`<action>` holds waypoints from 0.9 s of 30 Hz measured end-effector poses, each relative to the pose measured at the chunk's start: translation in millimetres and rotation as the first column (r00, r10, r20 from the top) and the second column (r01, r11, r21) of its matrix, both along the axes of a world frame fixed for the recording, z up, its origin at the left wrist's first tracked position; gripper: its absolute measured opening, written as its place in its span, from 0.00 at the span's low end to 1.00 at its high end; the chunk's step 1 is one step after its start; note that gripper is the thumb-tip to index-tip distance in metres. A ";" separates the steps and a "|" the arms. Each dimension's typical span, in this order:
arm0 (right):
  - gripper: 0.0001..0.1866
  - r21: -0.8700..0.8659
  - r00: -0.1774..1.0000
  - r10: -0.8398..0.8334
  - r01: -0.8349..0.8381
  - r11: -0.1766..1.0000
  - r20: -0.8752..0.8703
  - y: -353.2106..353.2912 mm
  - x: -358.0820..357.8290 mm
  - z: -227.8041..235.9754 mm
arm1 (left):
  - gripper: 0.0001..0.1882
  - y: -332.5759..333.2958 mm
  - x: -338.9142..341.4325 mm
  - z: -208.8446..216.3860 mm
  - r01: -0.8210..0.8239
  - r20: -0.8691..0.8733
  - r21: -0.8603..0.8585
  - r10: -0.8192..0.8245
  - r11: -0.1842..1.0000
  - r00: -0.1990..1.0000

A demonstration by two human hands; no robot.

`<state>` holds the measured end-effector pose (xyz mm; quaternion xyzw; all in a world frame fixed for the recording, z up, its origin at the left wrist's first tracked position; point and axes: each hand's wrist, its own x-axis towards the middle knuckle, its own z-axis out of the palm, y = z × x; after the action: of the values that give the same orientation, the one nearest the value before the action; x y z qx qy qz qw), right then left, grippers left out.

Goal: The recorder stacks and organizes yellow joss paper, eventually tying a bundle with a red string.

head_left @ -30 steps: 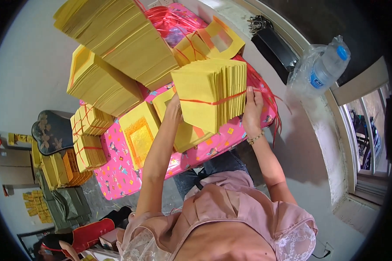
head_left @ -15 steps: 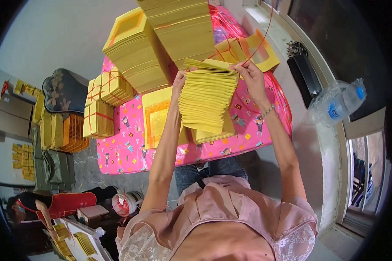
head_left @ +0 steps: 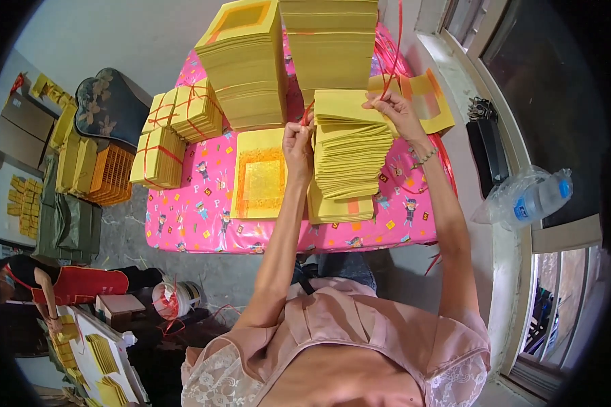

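A stack of folded yellow paper (head_left: 353, 159) stands near the table's front edge, on top of a flat pile of yellow paper (head_left: 341, 211). At the stack's upper left corner my left hand (head_left: 298, 148) is closed in a pinch on a strand of red string (head_left: 307, 115). My right hand (head_left: 398, 117) pinches another length of red string by the stack's upper right corner, and that strand rises upward from the fingers. Whether the string passes under the stack is hidden. Beside my left forearm lies yellow paper with an orange-bordered gold square (head_left: 256, 178).
Tall piles of yellow paper (head_left: 248, 74) stand at the back of the pink patterned table (head_left: 183, 224). Bundles tied with red string (head_left: 157, 157) sit at its left. A plastic bottle (head_left: 542, 198) rests on the right ledge. Another person (head_left: 51, 281) works at lower left.
My left hand has left the stack's side and now grips red string. The stack shows a flat top sheet, and my right hand still pinches its strand. The view has shifted.
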<state>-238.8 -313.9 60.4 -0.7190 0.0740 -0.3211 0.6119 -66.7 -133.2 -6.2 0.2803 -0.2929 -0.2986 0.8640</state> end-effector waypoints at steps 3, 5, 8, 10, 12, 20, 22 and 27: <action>0.05 -0.047 0.998 0.061 -0.062 0.997 -0.025 -8.1 2.0 12.7 | 0.07 1.7 -2.9 8.6 0.011 -0.029 -0.051 -0.012 0.999 0.999; 0.05 -0.064 0.997 0.063 -0.065 0.996 -0.045 -8.4 -1.0 10.7 | 0.06 4.2 -5.3 12.5 -0.003 0.007 -0.075 0.004 0.997 1.000; 0.06 0.018 0.983 0.090 -0.088 0.996 -0.157 2.5 -12.0 -3.5 | 0.06 20.6 -13.1 4.1 -0.039 0.068 -0.014 0.040 0.999 0.997; 0.06 0.027 0.982 0.102 -0.099 0.995 -0.159 13.2 -17.2 -10.9 | 0.06 34.3 -16.7 -15.3 0.002 0.022 0.018 -0.002 1.000 1.000; 0.06 0.044 0.983 0.076 -0.069 0.997 -0.166 25.0 -24.2 -11.9 | 0.05 45.2 -18.5 -14.4 0.028 0.009 0.036 -0.028 0.999 1.000; 0.06 0.000 0.970 0.076 -0.078 0.997 -0.229 28.2 -30.5 2.7 | 0.05 50.1 -3.2 26.5 -0.165 0.219 0.276 0.105 0.947 0.970; 0.07 -0.022 0.970 0.063 -0.070 0.997 -0.236 33.3 -28.3 5.4 | 0.05 48.5 2.3 36.0 -0.144 0.296 0.270 0.060 0.952 0.953; 0.07 -0.106 0.960 -0.005 -0.025 0.994 -0.278 41.7 -25.4 6.9 | 0.06 43.0 1.1 55.0 -0.127 0.371 0.273 0.017 0.954 0.929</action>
<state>-264.2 -272.3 67.3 -0.7894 0.1381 -0.2173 0.5573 -65.6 -90.2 48.8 0.4660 -0.3900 -0.2491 0.7541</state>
